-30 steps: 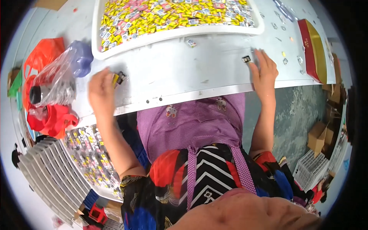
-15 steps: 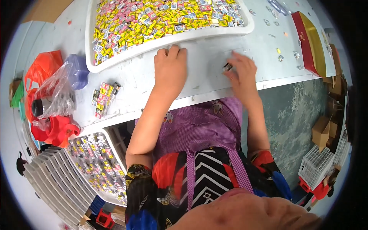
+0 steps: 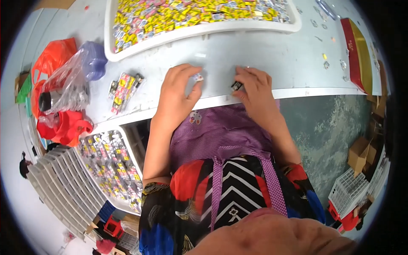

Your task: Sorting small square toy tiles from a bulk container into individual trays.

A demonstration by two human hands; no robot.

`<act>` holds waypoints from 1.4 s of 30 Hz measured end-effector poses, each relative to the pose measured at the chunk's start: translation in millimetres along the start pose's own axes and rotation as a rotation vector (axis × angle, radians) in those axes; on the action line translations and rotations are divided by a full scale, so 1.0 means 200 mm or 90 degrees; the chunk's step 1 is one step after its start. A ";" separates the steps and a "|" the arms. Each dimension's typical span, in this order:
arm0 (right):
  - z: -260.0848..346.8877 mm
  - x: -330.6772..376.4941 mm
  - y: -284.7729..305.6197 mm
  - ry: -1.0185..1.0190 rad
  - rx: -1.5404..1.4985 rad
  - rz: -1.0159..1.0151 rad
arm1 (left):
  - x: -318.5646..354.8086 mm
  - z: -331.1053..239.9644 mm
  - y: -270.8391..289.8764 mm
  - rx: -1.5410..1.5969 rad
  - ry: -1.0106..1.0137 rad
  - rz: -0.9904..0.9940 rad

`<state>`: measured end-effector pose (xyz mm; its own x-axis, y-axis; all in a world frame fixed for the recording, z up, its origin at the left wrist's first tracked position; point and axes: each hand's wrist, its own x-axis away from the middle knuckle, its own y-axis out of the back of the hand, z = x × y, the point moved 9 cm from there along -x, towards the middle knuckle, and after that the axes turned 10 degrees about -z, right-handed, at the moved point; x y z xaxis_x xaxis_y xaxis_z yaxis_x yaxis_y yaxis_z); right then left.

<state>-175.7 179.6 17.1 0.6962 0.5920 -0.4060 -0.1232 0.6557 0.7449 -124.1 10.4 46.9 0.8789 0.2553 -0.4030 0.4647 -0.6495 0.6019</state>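
Near the table's front edge, my left hand (image 3: 177, 92) has a small white printed block (image 3: 198, 77) between thumb and forefinger. Facing it across a short gap, my right hand (image 3: 257, 91) pinches a small black block (image 3: 236, 86) between thumb and fingers. Beyond both hands lies a large white tray (image 3: 204, 29), heaped with small yellow, pink and white printed blocks (image 3: 178, 19). To the left of my left hand, a cluster of the same blocks (image 3: 123, 91) is lined up in short rows on the tabletop.
On the left are a red plastic bag (image 3: 53, 55), a clear bag over a bottle (image 3: 68, 93) and a purple container (image 3: 93, 61). A red-and-gold box (image 3: 356, 55) stands at right, by scattered small pieces. Below left are a filled tray (image 3: 110, 165) and stacked trays (image 3: 63, 191).
My left hand has come back from the tray's edge and turned, now showing a white block in its fingers. My right hand has moved left, closer to it. The view has shifted slightly.
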 end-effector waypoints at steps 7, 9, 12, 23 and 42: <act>0.02 -0.03 0.03 -0.084 -0.164 -0.009 | -0.03 -0.07 -0.02 -0.035 -0.088 0.087; -0.02 -0.04 0.07 -0.102 -0.157 -0.035 | -0.03 -0.10 -0.07 -0.018 -0.116 0.106; -0.04 -0.05 0.04 -0.098 -0.156 -0.056 | -0.03 -0.12 -0.15 -0.004 -0.146 0.131; 0.08 -0.05 0.01 0.075 -0.035 -0.129 | -0.01 -0.07 -0.24 0.076 -0.114 0.109; 0.01 0.01 0.02 0.024 -0.151 -0.093 | 0.10 -0.16 -0.27 0.012 -0.260 0.091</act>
<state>-173.5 182.7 20.8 0.6925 0.4972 -0.5228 -0.1885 0.8242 0.5340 -128.5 73.9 27.5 0.8173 -0.1408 -0.5588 0.3358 -0.6716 0.6604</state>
